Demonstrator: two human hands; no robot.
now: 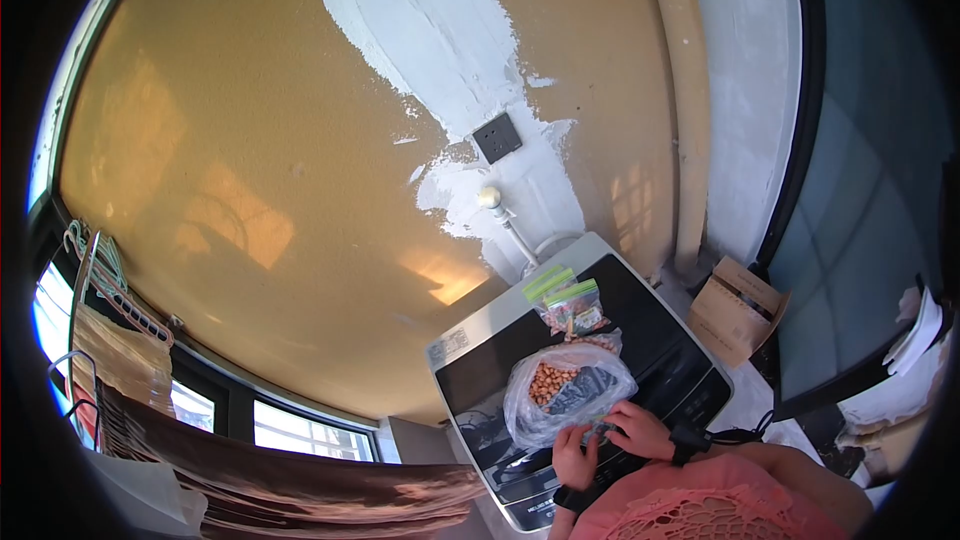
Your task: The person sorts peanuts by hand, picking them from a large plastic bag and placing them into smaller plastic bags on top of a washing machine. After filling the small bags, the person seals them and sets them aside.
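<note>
A clear plastic bag [520, 407] lies open on the dark top of a white-edged machine [465, 375]. Inside it are small brown pieces [551, 383] and a dark grey-blue item [580, 392]. At the bag's near edge, my left hand [575, 458] and my right hand [640, 430] are close together, fingers bent in. Between their fingertips is a small dark thing [603, 428], too small to make out. Beyond the bag lie green-topped zip bags [572, 292] with reddish contents.
A cardboard box [735, 312] stands on the floor to the right of the machine. Behind are a wall socket [497, 138] and a pipe fitting [490, 198]. Brown cloth [300, 460] and hangers [120, 290] hang at the left. A glass door [860, 160] is at the right.
</note>
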